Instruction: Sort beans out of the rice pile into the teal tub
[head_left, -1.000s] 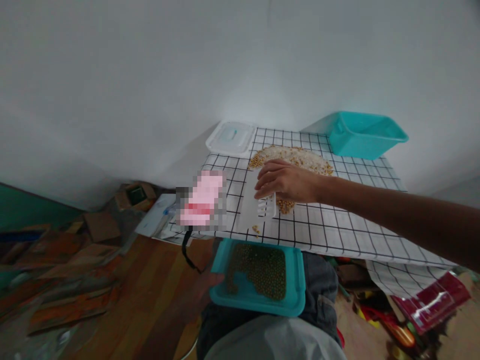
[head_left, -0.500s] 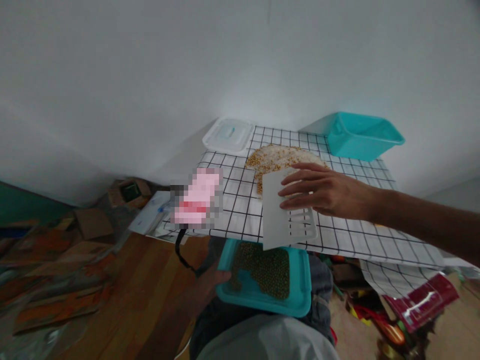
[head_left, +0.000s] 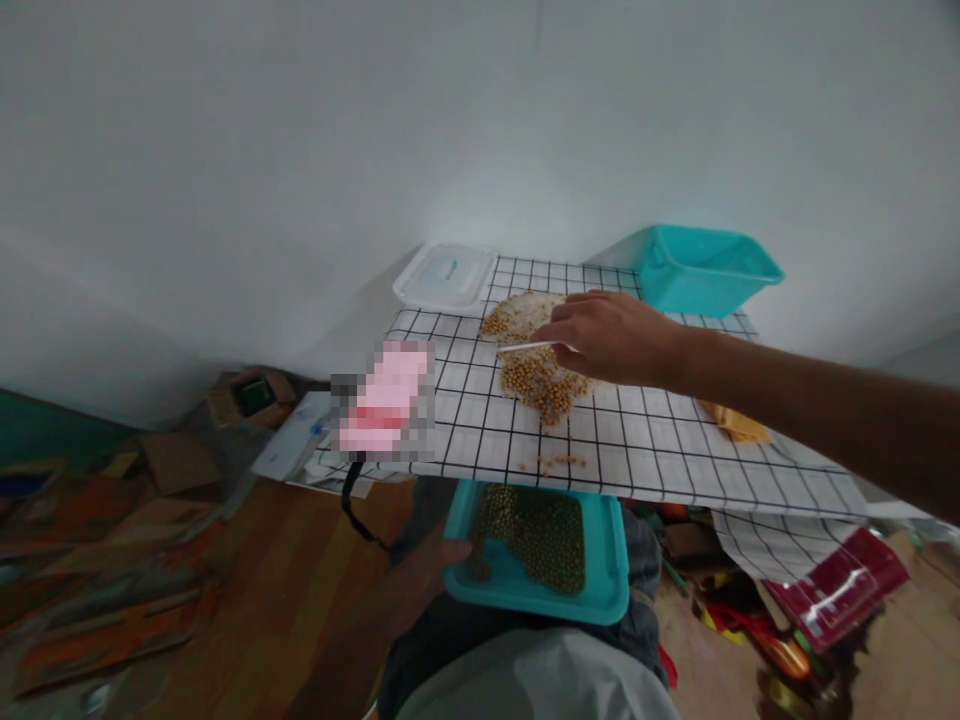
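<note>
My left hand [head_left: 429,568] grips the left rim of a teal plastic tray [head_left: 529,603] at my lap, just below the table's front edge. Small green beans [head_left: 551,550] lie in the tray, with a paler patch at its upper left. My right hand [head_left: 609,335] is closed on a thin white plastic plate [head_left: 526,346], seen almost edge-on over the table. Beneath and around it spreads a heap of yellow beans [head_left: 541,388] beside some pale grain. A few loose beans [head_left: 559,461] lie near the front edge.
A checked cloth [head_left: 465,430] covers the table. On it are a white lid [head_left: 446,276], a teal bin [head_left: 705,275], a pixelated pink object [head_left: 386,395] and a yellow cloth-like item [head_left: 739,422]. Cardboard boxes [head_left: 180,465] and a dark red packet [head_left: 844,585] lie lower down.
My right hand has moved back to the bean heap, turning the white plate from broadside to edge-on. Loose beans near the front edge now show. A paler patch appears in the tray.
</note>
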